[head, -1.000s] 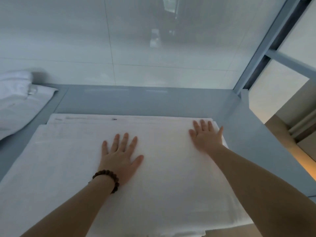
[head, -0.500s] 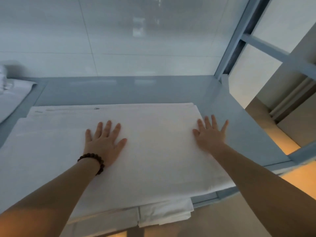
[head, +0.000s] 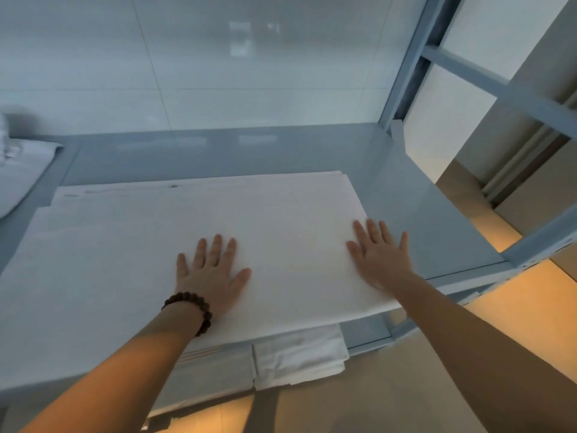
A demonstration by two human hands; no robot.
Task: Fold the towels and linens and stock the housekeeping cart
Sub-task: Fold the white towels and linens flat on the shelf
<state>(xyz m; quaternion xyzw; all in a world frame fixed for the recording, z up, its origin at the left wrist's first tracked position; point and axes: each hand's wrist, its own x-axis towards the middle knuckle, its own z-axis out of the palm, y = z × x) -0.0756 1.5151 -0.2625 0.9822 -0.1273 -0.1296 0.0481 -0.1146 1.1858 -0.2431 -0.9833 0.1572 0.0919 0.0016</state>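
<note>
A large folded white sheet (head: pixel 118 260) lies flat on a grey-blue metal shelf (head: pixel 415 220), its near edge hanging a little over the shelf front. My left hand (head: pixel 212 273), with a dark bead bracelet at the wrist, rests palm down on the middle of the sheet, fingers straight and spread. My right hand (head: pixel 379 256) presses flat on the sheet's right edge, fingers spread. Neither hand grips anything.
Folded white linens (head: pixel 296 357) lie stacked on the shelf below. Another white bundle (head: pixel 18 173) sits at the far left on the same shelf level. The shelf's grey-blue upright and crossbars (head: pixel 409 73) stand at the right, with a white tiled wall behind.
The view has shifted right and back, revealing the lower shelf with its linens. Both hands stay flat on the sheet, and my right hand has slid nearer to its right edge.
</note>
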